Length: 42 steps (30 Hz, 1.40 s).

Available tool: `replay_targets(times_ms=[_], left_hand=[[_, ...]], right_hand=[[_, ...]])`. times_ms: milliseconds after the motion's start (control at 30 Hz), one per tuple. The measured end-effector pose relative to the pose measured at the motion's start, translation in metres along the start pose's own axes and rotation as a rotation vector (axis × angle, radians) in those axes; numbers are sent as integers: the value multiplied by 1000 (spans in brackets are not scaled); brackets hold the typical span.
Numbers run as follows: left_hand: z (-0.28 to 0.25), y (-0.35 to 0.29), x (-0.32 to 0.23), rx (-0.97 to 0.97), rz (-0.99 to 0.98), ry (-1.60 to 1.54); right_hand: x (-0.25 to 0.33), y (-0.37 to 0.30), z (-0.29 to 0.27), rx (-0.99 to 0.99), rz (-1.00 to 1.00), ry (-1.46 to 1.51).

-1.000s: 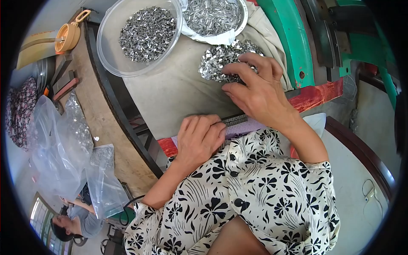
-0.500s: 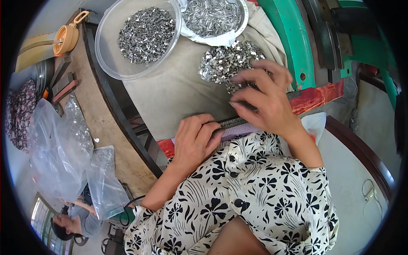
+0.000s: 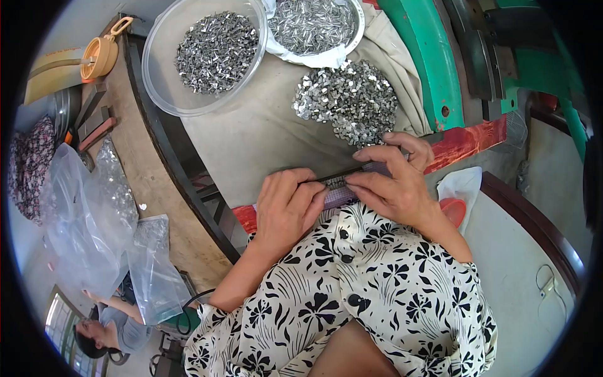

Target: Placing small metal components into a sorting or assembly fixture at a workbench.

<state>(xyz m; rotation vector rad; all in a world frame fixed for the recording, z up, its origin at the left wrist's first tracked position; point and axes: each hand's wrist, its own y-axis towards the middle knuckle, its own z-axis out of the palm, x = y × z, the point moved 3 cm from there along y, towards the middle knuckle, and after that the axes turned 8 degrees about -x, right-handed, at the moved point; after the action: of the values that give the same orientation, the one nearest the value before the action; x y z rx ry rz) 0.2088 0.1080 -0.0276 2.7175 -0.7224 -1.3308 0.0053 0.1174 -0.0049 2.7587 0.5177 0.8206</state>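
My left hand (image 3: 286,202) rests at the front edge of the cloth-covered table, fingers curled, thumb and index fingertip together at the left end of a narrow row of small metal pieces (image 3: 336,182). At that row's right end is my right hand (image 3: 396,185), its thumb and fingertips closed; whatever they pinch is too small to make out. A purple checked cloth (image 3: 339,197) lies under the row, against my patterned shirt. Just beyond my right hand sits a loose heap of small flat silvery metal pieces (image 3: 352,100).
Farther back stand a clear plastic tub (image 3: 157,81) of small metal parts and a white bowl (image 3: 360,31) of thin metal pins. A green machine (image 3: 433,63) borders the right side. Plastic bags (image 3: 81,220) lie on a wooden bench at left; a person (image 3: 129,323) sits beyond it.
My right hand has moved from over the heap down toward me, to the right end of the row, and its fingers have closed. My left hand has stayed in place.
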Motion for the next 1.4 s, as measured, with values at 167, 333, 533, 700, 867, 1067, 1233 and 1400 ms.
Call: replay_targets(times_ms=[167, 333, 533, 700, 867, 1067, 1233, 1400], left_hand=[[-10, 12, 4, -158, -77, 72], [-12, 25, 13, -119, -112, 174], [-15, 33, 18, -3, -119, 143], [-17, 36, 23, 76, -85, 92], [-19, 40, 24, 78, -65, 110], [-19, 39, 22, 71, -66, 105], [-18, 38, 23, 145, -65, 75], [-17, 37, 26, 70, -56, 60]], right_hand=[[9, 5, 8, 1, -55, 6], [20, 10, 19, 17, -130, -8], [26, 11, 21, 27, -178, -46], [18, 3, 22, 5, -131, -35], [12, 11, 20, 62, -2, 73], [-1, 21, 13, 37, 433, 352], [1, 30, 18, 24, 400, 262], [1, 31, 32, -55, 309, 53]])
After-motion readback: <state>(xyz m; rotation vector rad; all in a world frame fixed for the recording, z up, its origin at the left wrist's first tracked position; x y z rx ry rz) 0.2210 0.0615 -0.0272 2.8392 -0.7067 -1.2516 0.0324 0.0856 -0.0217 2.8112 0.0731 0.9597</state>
